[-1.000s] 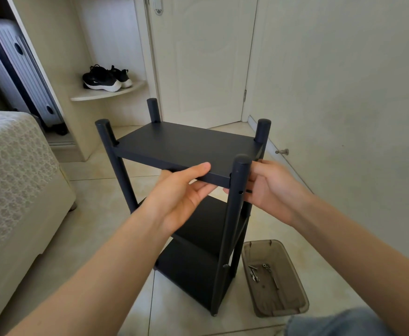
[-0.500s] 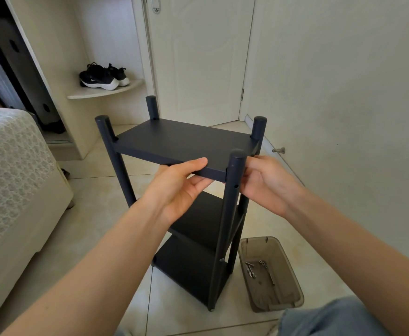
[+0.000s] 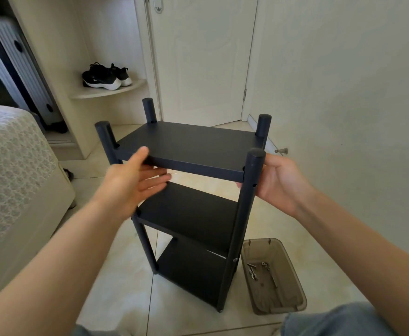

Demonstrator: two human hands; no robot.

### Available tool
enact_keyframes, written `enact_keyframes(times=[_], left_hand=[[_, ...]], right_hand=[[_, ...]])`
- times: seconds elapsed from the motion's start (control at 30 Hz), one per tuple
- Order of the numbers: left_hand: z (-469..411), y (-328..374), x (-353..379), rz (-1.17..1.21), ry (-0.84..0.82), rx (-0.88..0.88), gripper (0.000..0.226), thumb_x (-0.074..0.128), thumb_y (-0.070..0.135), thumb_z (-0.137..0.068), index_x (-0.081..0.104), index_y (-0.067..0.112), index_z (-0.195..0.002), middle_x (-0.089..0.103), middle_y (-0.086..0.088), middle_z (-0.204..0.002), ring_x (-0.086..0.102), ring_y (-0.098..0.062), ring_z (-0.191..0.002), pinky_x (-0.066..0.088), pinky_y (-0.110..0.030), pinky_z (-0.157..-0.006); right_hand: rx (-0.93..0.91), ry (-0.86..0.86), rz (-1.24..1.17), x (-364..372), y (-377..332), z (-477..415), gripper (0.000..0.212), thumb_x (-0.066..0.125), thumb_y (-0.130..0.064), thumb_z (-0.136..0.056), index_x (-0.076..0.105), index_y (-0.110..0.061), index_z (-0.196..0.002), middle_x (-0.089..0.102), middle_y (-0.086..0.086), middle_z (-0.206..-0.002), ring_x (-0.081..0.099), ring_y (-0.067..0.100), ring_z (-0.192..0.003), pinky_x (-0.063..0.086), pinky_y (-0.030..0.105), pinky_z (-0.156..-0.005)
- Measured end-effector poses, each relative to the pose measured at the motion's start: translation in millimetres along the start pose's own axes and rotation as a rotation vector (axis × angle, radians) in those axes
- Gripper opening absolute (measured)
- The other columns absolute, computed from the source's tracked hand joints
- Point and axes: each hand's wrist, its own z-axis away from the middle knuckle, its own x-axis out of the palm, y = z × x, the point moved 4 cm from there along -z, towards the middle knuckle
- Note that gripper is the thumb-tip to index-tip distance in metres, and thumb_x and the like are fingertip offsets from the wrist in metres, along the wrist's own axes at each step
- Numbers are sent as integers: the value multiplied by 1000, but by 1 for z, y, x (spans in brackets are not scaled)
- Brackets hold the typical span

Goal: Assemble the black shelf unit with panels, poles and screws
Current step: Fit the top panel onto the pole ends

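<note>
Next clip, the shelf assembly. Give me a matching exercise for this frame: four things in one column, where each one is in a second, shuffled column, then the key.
Things
1. sneakers
2. screws
3. left hand
4. right hand

Places
a. in the brown tray
b. curled round the near right pole
c. on the curved wall shelf
d. at the front edge of the top panel

Pairs: 1-c, 2-a, 3-d, 4-b
</note>
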Motion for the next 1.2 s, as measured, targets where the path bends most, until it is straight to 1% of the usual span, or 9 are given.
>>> enact_keyframes(times=[0.2, 0.33, 0.43, 0.63, 0.77, 0.87, 1.0, 1.1, 1.2], left_hand=[[-38, 20, -66, -388, 434, 260, 68, 71, 62, -81, 55, 10, -123, 59, -2, -103, 58, -21, -93, 46, -33, -78], [-50, 20, -54, -316, 144, 309, 48, 69, 56, -85, 61, 18, -112, 64, 9, -106, 57, -18, -113, 37, -36, -99], [-53, 17, -51, -256, 46, 265, 37, 69, 54, -86, 64, 22, -104, 72, 2, -102, 70, -18, -99, 41, -48, -109], [-26, 17, -57, -283, -118, 160, 99, 74, 89, -35, 63, 21, -107, 72, -2, -96, 65, -21, -84, 40, -54, -108], [-13, 11, -63, -275, -278, 4, 121, 37, 102, -43, 64, 14, -122, 77, -4, -99, 72, -22, -95, 47, -45, -87], [-1, 10, -58, -168, -361, -90, 119, 40, 103, -39, 69, 17, -116, 74, -11, -115, 73, -25, -101, 47, -48, -83], [10, 13, -44, -175, -325, -71, 97, 45, 94, -65, 68, 18, -122, 72, -12, -99, 69, -24, -80, 49, -45, -81], [17, 13, -36, -139, -248, -40, 75, 40, 79, -82, 67, 19, -119, 67, -10, -88, 61, -23, -74, 48, -43, -77], [21, 13, -30, -133, -167, 10, 64, 35, 72, -87, 64, 20, -112, 66, -7, -75, 58, -23, -73, 47, -42, -77]], right_hand=[[48, 45, 11, -1, 2, 2, 18, 45, -29, -101, 60, -20, -106, 70, 8, -99, 75, 27, -79, 60, 47, -73], [98, 153, 45, 9, 7, 5, 19, 39, -33, -103, 52, -19, -102, 58, 15, -103, 67, 32, -71, 60, 49, -73], [106, 190, 79, 12, 7, 3, 28, 37, -36, -103, 51, -14, -114, 57, 18, -103, 61, 28, -66, 59, 46, -76], [25, 370, 114, -3, -13, -13, 21, 46, -33, -101, 59, -18, -94, 70, 5, -75, 69, 17, -58, 57, 29, -52], [71, 479, -39, -14, -19, -34, 30, 43, -38, -100, 59, -16, -87, 65, 2, -69, 65, 14, -50, 52, 23, -48], [56, 584, -62, -15, -28, -48, 45, 36, -60, -98, 57, -20, -91, 67, 3, -85, 69, 19, -79, 58, 32, -72], [37, 576, 132, -8, -26, -51, 80, 21, -80, -87, 40, -28, -146, 50, 3, -144, 45, 27, -134, 31, 50, -115], [-53, 536, 199, -4, -25, -45, 84, 19, -82, -85, 34, -30, -150, 48, -1, -147, 41, 23, -137, 27, 50, -117], [-146, 476, 201, -4, -26, -41, 72, 25, -77, -90, 63, -26, -124, 70, -4, -113, 61, 12, -108, 41, 39, -106]])
